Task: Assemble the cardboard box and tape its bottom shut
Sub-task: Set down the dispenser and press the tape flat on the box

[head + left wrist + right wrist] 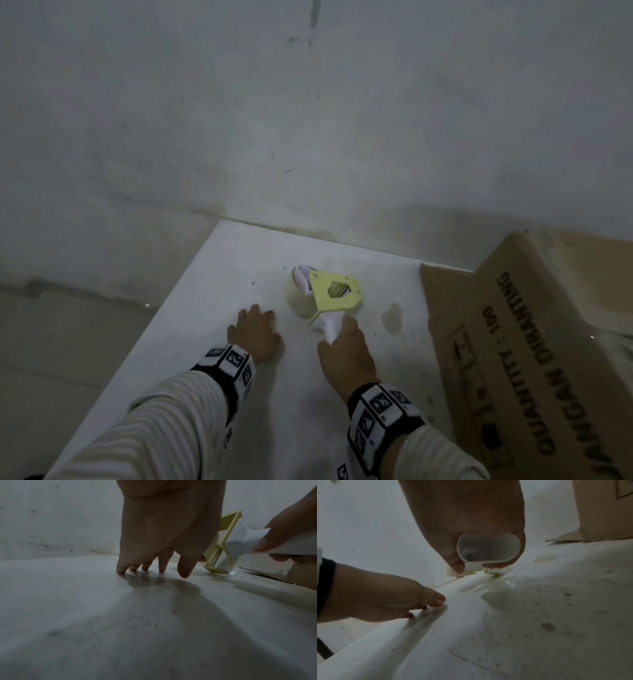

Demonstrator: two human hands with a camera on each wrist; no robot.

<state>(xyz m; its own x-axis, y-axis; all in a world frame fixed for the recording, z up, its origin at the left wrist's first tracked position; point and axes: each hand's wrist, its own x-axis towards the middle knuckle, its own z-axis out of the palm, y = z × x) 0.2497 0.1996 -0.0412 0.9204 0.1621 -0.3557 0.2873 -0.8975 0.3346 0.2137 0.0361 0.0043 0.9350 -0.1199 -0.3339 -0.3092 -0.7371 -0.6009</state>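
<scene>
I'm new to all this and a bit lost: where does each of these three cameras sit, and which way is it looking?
Head: on the person's head, looking down at the table; both hands, sleeves show.
Left wrist: along the left hand, fingertips on the table.
Right wrist: along the right hand gripping the tape gun.
All three share the tape gun, the box and both hands.

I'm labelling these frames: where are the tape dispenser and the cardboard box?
tape dispenser (337, 291): head view, on its yellow frame plate.
cardboard box (534, 346): head view, on its printed side panel.

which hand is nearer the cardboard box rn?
Right. The right hand, gripping the tape dispenser, is between the left hand and the cardboard box; the left hand rests on the table, farther away.
</scene>
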